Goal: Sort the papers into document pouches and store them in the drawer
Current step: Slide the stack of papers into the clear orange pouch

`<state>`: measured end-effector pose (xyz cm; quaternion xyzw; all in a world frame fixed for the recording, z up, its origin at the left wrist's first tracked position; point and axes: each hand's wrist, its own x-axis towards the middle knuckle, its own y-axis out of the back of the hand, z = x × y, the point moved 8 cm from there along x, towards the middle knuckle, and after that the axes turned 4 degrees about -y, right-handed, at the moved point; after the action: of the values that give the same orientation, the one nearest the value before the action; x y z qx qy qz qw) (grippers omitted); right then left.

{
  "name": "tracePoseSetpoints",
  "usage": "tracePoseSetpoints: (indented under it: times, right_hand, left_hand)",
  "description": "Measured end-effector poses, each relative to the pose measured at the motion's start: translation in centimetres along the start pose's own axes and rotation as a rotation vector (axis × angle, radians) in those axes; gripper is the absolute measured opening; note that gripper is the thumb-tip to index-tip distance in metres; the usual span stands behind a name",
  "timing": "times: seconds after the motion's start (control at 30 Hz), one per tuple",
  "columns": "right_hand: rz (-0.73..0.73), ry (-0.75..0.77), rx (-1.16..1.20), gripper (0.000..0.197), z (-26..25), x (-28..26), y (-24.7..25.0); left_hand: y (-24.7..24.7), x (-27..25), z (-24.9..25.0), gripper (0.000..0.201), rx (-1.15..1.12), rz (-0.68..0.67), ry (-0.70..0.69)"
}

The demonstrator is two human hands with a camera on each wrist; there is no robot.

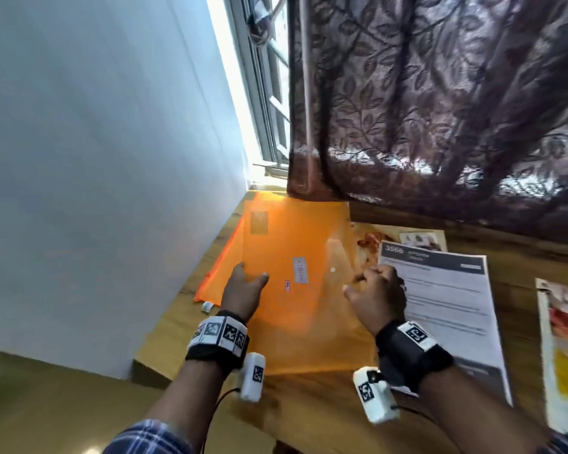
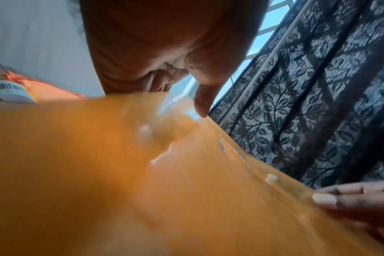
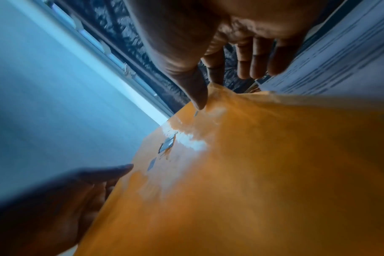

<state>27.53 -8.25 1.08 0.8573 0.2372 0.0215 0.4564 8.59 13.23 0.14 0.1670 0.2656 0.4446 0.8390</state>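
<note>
The left hand (image 1: 243,291) pinches the orange pouch's (image 1: 295,244) left edge; the right hand (image 1: 376,294) pinches its right edge, probably to pull it open, beside the papers (image 1: 446,309) on the table (image 1: 325,407).

A wooden table (image 1: 325,401) stands in the corner of the room, with its left edge against the wall and its back edge under the curtain. An orange pouch (image 1: 223,257) lies flat on it along the left edge, up to the back left corner. A small white tube (image 1: 207,306) lies on the wood just beside the near end of that pouch. Right of the middle lies a printed paper (image 1: 446,306) with a dark top band. A picture leaflet (image 1: 422,240) peeks out behind it. A bright magazine (image 1: 564,355) lies at the right edge.
</note>
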Motion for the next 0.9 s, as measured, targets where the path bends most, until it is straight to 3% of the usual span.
tracePoseSetpoints:
  times: [0.07, 0.17, 0.27, 0.37, 0.53, 0.67, 0.8, 0.9]
  right_hand:
    - [-0.006, 0.015, 0.016, 0.014, -1.5, 0.0, -1.8]
    - [-0.157, -0.090, 0.076, 0.020, -1.5, 0.2, -5.5]
    - [-0.227, -0.203, 0.148, 0.024, -0.6, -0.1, -7.3]
    - [-0.200, -0.183, 0.117, 0.028, -0.9, -0.4, -6.7]
    - [-0.068, -0.166, 0.131, 0.016, -0.8, -0.6, -2.8]
    - [0.031, -0.133, 0.224, 0.012, 1.4, -0.4, 1.8]
    - [0.124, -0.163, 0.247, 0.006, 7.0, -1.5, 6.5]
    - [0.117, -0.171, 0.149, 0.024, 11.5, -2.6, 8.2]
  left_hand:
    - [0.9, 1.8, -1.3, 0.088, 0.150, -0.025, -0.008]
    - [2.1, 3.8, -2.5, 0.074, 0.396, -0.027, -0.026]
    - [2.4, 4.9, -2.9, 0.078, 0.572, -0.055, -0.074]
    - [2.6, 4.8, -2.8, 0.083, 0.685, -0.087, -0.093]
    - [2.4, 2.9, 2.0, 0.085, 0.791, 0.053, -0.273]
    - [-2.2, 1.3, 6.6, 0.082, 0.763, 0.013, -0.453]
    - [-8.2, -0.4, 9.5, 0.075, 0.766, -0.086, -0.596]
    - [-13.1, -1.5, 11.6, 0.071, 0.762, -0.175, -0.738]
